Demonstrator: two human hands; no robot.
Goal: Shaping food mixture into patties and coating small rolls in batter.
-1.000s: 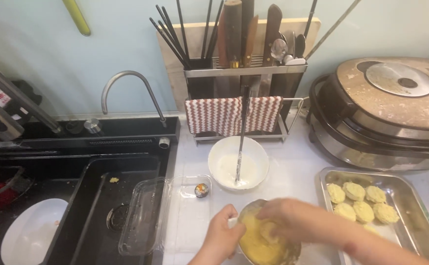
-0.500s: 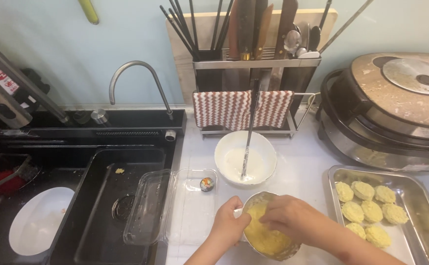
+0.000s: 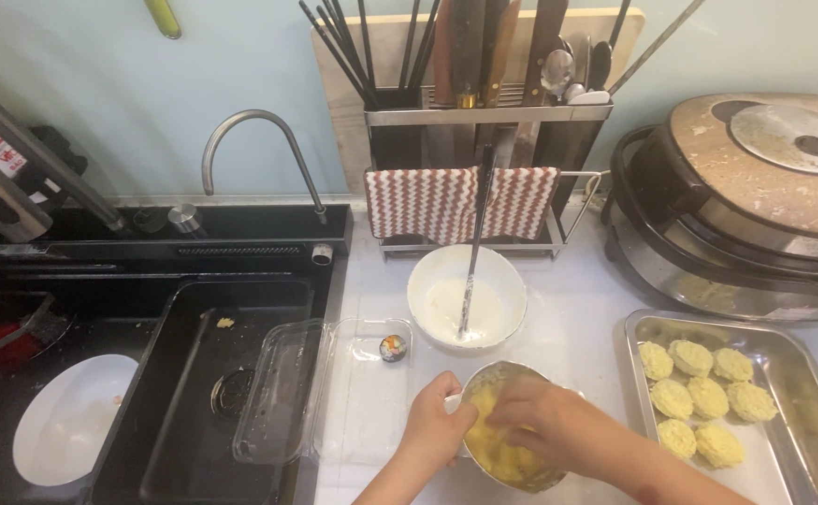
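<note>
Counting what's out on the surface (image 3: 577,327), roughly:
Hands: two. Left hand (image 3: 439,423) curled round the rim of the metal bowl (image 3: 512,440), gripping it. Right hand (image 3: 544,423) reaches into the bowl, fingers bent down in the yellow mix (image 3: 498,458); can't tell if it's got any pinched.
Bowl spot: front edge of the white surface, just left of the tray.
Patties (image 3: 703,400): eight, round, lumpy, pale yellow, sitting in rows.
Tray (image 3: 802,411): one, rectangular, shiny metal.
White bowl (image 3: 467,297): one, round, glossy, with a thin utensil (image 3: 472,252) standing in it.
Clear box (image 3: 320,391): one, plastic, hinged open by the black sink (image 3: 194,374).
Towel (image 3: 460,201): one, red-white zigzag.
</note>
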